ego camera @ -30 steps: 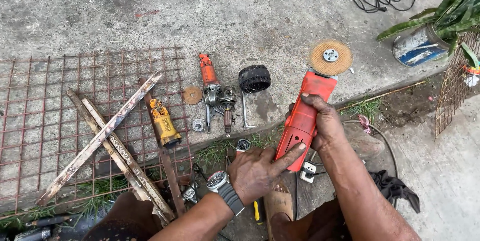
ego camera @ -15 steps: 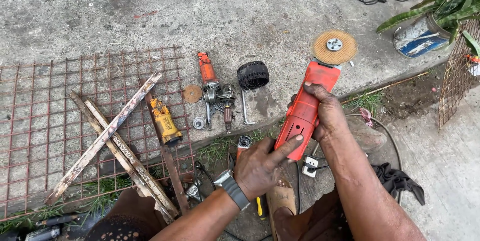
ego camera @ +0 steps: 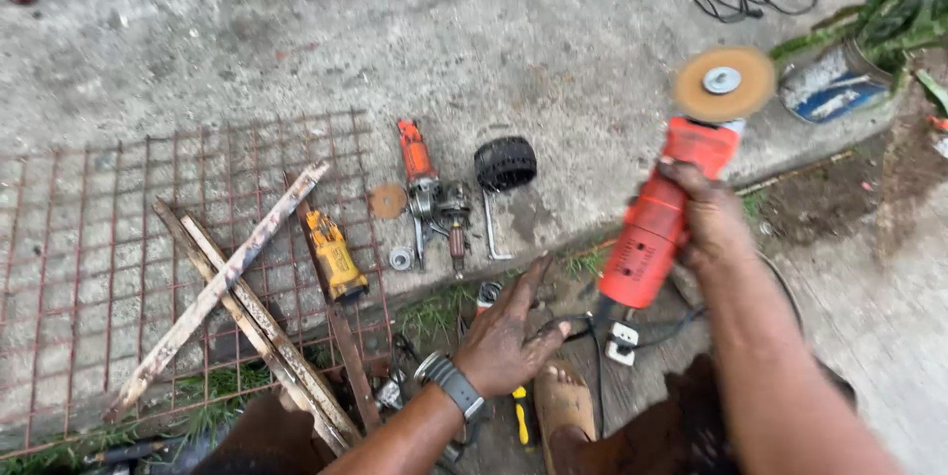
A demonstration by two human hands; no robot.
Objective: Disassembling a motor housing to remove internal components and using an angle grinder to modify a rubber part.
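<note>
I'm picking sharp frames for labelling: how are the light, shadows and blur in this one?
Head view: soft, even daylight with no hard shadows or glare; the right hand, the red grinder and its disc are slightly smeared by motion, as is the left hand; the rusty mesh and concrete look sharper.

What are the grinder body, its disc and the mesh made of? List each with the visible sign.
Grinder body, gripped by the right hand: likely moulded plastic, matte red-orange.
Disc: probably abrasive or fibre, tan, with a shiny metal hub.
Mesh: steel wire, reddish-brown with rust.
</note>
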